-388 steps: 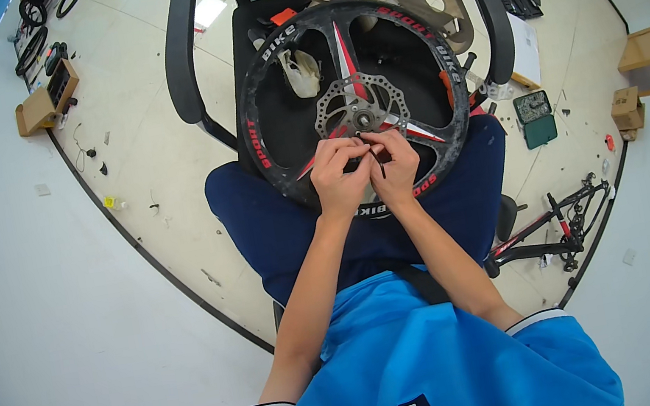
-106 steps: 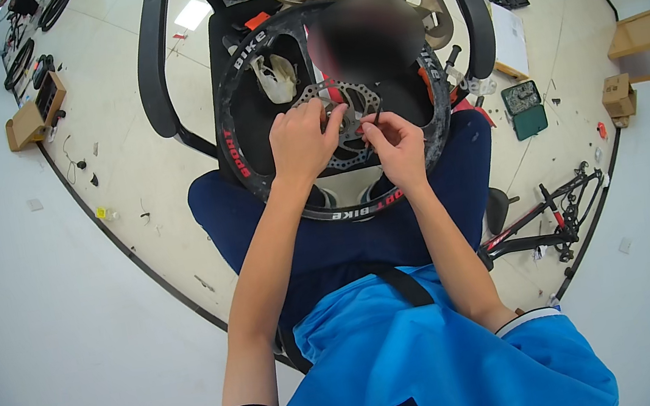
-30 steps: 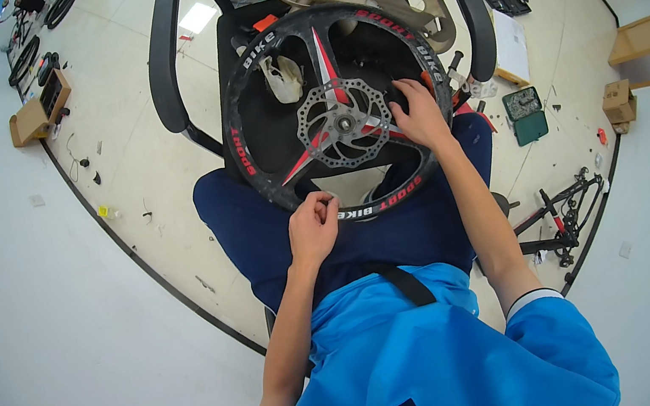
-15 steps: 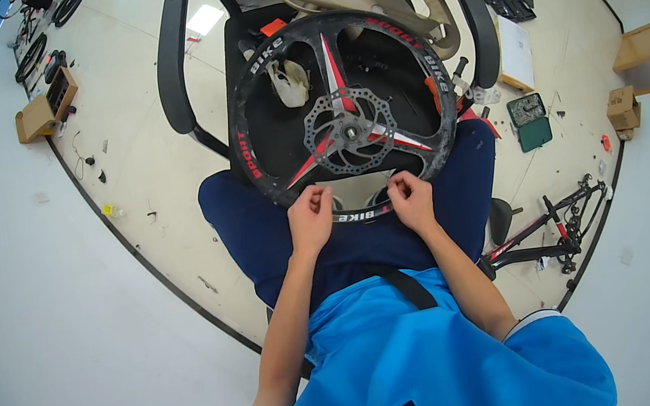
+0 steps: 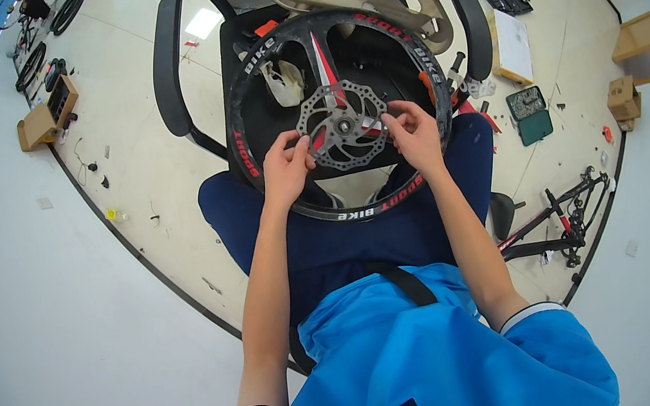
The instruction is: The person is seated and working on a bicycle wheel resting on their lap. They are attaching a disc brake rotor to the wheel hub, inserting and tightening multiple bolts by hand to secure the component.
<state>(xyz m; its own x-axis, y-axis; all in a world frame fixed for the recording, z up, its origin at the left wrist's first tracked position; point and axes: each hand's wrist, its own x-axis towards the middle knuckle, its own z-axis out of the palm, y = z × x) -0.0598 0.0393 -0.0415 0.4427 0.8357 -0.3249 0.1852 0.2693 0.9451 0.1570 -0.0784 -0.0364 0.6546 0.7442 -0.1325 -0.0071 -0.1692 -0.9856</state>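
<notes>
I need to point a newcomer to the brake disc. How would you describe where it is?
Find the black bicycle wheel resting on the seated person's lap. At its hub sits the brake disc, between the left hand and right hand. It is the only silvery, perforated, wavy-edged round plate there.

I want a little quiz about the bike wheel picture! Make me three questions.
1. True or false: both hands touch the brake disc at the wheel's hub.
2. Where does the black bicycle wheel rest? A) on the floor B) on the person's lap C) on a shelf
3. Fill in: the wheel's spokes are black and ___.

Key:
1. True: the left hand and the right hand have their fingers at the disc's two sides.
2. B
3. red
</notes>
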